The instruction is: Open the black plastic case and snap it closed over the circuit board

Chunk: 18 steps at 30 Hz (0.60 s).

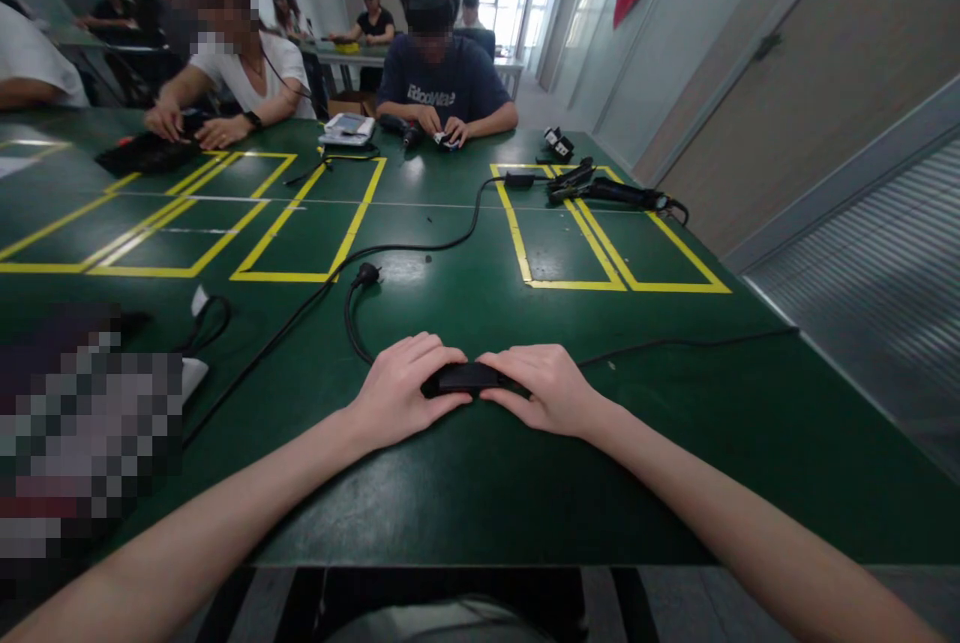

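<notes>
Between my two hands, low over the green table (420,513), is a small black power adapter (469,378). My left hand (409,388) grips its left end between thumb and fingers. The right end is pinched the same way by my right hand (546,388). From behind my left hand a black cord curves up to a plug (367,274) lying on the table. Another thin black cable (690,340) runs from beside my right hand toward the table's right edge.
A long black cable (390,248) crosses the table to an inline box (519,180). Black tools (615,191) lie at the back right over yellow tape outlines (577,285). A pixelated item (97,433) sits at the left. Two people work across the table, near a drill (409,133).
</notes>
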### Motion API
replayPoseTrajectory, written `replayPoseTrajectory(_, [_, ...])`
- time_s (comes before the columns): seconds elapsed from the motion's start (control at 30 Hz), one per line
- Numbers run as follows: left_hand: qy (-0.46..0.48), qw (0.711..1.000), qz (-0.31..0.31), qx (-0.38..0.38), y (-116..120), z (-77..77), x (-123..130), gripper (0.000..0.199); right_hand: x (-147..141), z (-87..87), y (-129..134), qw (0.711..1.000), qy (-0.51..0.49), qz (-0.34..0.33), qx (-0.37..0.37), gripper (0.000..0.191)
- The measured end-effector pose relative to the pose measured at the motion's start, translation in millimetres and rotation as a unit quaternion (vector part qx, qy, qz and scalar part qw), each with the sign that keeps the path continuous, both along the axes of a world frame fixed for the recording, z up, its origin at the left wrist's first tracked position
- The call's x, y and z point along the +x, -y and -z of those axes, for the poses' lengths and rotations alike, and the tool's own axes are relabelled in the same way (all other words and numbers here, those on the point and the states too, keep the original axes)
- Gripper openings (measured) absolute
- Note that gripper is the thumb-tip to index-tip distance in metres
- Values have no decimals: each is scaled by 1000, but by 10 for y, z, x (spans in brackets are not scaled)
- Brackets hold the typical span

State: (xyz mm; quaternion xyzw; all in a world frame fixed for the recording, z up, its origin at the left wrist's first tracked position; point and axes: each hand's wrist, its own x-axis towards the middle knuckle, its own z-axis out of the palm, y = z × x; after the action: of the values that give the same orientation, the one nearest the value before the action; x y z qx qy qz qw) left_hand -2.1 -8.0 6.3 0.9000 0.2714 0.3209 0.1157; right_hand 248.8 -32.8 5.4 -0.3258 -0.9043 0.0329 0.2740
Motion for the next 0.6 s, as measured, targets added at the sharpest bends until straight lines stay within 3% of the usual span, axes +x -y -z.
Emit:
replayPoseTrajectory(0.2, [-54,999,4,0,7,6,-10,29,-6,-18,8,999,17,13,24,31])
replayPoseTrajectory(0.3, [-52,999,-1,13,4,35,-10,34,-21,-34,27,996,76,-5,40,42])
replayPoseTrajectory(0.4, [-38,999,10,26,-1,40,-8,36,-33,-26,48,990,120,1,74,40])
replayPoseTrajectory(0.5, [-8,999,15,45,-13,3,-19,34,13,-10,25,993,83,18,77,39])
replayPoseTrajectory(0.6, [37,995,3,97,-24,-53,-51,46,177,-27,-81,996,-41,72,30,42])
